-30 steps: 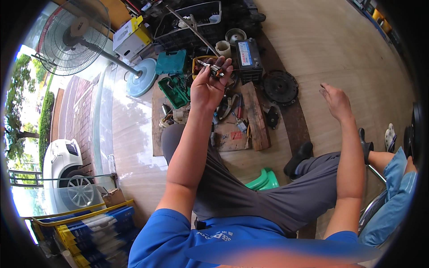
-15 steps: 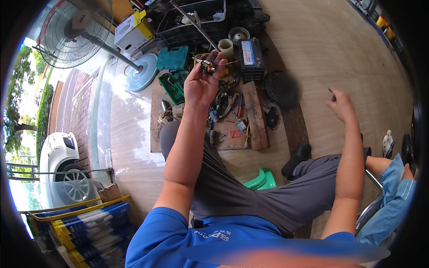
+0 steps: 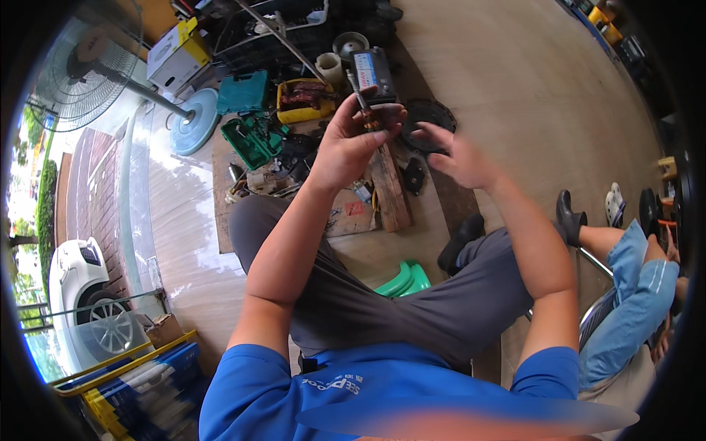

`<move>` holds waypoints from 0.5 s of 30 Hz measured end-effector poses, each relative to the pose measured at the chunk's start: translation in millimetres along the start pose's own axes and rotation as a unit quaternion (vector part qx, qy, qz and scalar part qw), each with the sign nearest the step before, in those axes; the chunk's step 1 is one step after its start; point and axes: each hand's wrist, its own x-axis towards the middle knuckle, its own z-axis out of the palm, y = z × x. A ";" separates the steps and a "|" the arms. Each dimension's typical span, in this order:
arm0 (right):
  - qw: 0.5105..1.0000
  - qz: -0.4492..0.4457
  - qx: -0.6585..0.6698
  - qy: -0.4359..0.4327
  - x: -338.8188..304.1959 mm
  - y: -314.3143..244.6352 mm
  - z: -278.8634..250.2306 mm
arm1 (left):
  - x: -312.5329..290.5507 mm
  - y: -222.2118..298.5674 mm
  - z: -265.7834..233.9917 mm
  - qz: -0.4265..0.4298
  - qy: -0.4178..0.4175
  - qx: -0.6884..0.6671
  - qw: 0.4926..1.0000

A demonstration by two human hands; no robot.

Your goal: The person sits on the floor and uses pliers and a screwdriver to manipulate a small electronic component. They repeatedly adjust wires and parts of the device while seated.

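A slim part (image 3: pixel 360 101) sits grasped in the grip of the left hand (image 3: pixel 346 149), its long axis pointing forward and slightly left, while the right hand (image 3: pixel 469 158), loosely spread and apparently empty, hangs apart, just to its right.

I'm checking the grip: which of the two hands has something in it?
The left hand, which grips a slim part; the right hand is open, with nothing visible in it.
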 end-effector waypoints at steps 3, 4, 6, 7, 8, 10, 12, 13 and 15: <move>0.974 0.055 0.212 -0.055 2.6 -37.5 37.7 | -10.5 -3.6 18.3 -0.045 -0.019 0.115 0.992; 0.966 0.071 0.238 -0.070 2.7 -44.2 42.6 | -12.8 -5.0 22.1 -0.046 -0.023 0.134 0.990; 0.968 0.130 0.206 -0.065 4.7 -39.4 44.9 | -15.6 -7.5 26.7 -0.044 -0.032 0.174 0.983; 0.960 0.171 0.210 -0.065 7.4 -38.7 43.1 | -16.1 -7.3 28.6 -0.049 -0.034 0.173 0.983; 0.951 0.211 0.214 -0.067 8.2 -38.8 41.9 | -17.0 -7.9 28.8 -0.048 -0.037 0.189 0.980; 0.964 0.199 0.175 -0.035 8.9 -45.6 34.9 | -16.6 -7.0 26.7 -0.046 -0.044 0.222 0.973; 0.973 0.171 0.157 -0.006 10.6 -41.8 21.6 | -15.9 -6.1 24.4 -0.054 -0.040 0.246 0.967; 0.983 0.144 0.111 0.004 12.1 -41.2 14.5 | -15.4 -6.0 23.3 -0.058 -0.038 0.257 0.964; 0.987 0.110 0.103 0.051 11.2 -38.0 13.3 | -14.3 -9.5 18.3 -0.068 -0.029 0.286 0.955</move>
